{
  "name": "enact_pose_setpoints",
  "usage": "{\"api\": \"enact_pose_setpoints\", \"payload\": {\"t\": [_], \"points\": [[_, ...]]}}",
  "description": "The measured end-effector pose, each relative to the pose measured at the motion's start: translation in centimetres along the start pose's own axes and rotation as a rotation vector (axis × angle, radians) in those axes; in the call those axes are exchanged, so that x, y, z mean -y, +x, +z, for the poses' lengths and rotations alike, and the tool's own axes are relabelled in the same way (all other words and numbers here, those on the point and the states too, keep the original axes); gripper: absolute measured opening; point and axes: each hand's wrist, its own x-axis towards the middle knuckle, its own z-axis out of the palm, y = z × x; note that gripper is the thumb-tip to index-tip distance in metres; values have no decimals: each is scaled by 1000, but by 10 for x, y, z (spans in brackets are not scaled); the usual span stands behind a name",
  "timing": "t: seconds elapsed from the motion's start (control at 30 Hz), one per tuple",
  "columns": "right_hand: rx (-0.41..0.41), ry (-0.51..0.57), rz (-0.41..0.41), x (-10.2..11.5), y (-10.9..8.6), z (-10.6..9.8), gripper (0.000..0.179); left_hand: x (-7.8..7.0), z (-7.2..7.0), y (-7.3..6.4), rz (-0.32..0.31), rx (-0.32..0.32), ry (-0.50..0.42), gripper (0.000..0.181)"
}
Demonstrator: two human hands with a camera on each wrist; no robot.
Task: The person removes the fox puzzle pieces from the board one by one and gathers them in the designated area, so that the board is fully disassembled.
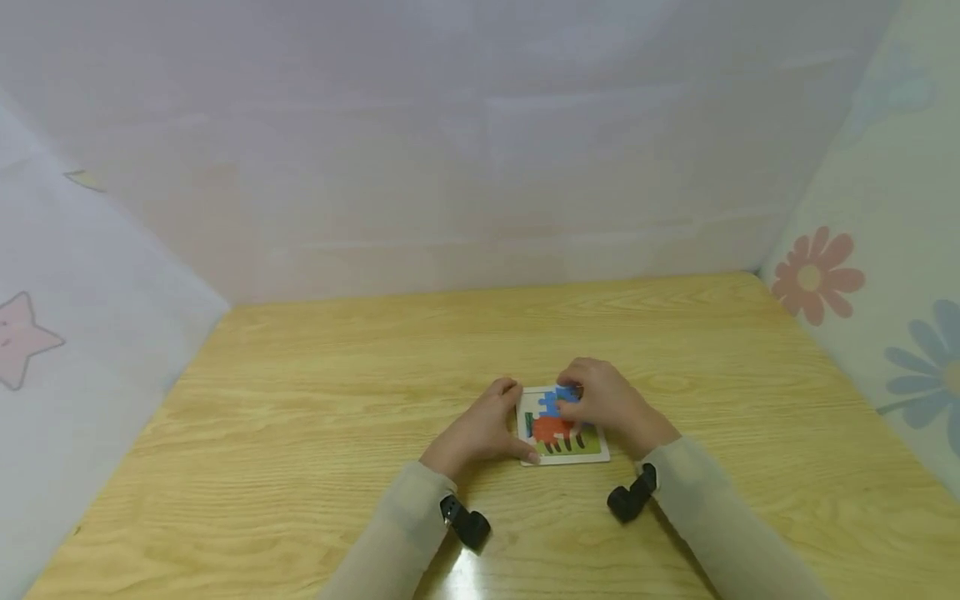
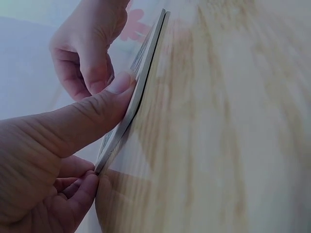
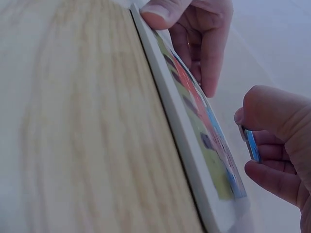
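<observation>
A small jigsaw puzzle board with a white frame lies on the table. Its picture has a red animal with dark legs on green ground, blue pieces above it, and a bare white patch at the upper left. My left hand grips the board's left side, thumb on the near frame edge, other fingers at the far left corner. Over the board's far right part, my right hand pinches a blue puzzle piece between thumb and fingers. In the right wrist view that piece is held apart from the board's surface.
The wood-grain table stretches out around the board. Pale cloth walls stand behind it and at both sides, printed with flowers on the right and a pink star on the left. Black wrist cameras sit on both sleeves.
</observation>
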Motion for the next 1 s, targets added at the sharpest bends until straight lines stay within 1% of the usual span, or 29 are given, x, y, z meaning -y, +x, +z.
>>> {"api": "enact_pose_setpoints", "payload": {"t": [0.13,0.33,0.43,0.57,0.67,0.83,1.0], "points": [[3,5,33,-1,-3,-6,26,-1,-3,0,4,-4,-3,107],[2,-25,61,-6,-7,-14,26,-2,-5,-1,-24,-5,-15,109],[-2,-31,96,-12,-10,-16,27,-3,-4,-1,-35,1,-29,109],[-22,-43,92,-19,-14,-19,28,-3,-3,0,-37,3,-33,108],[-39,-61,47,-24,-16,-21,27,-4,-3,0,-33,4,-24,108],[-32,-81,44,-31,-20,-25,28,-6,-4,0,-26,4,-18,107],[-36,-76,44,-39,-22,-25,28,-7,-3,0,-31,1,-24,106]]}}
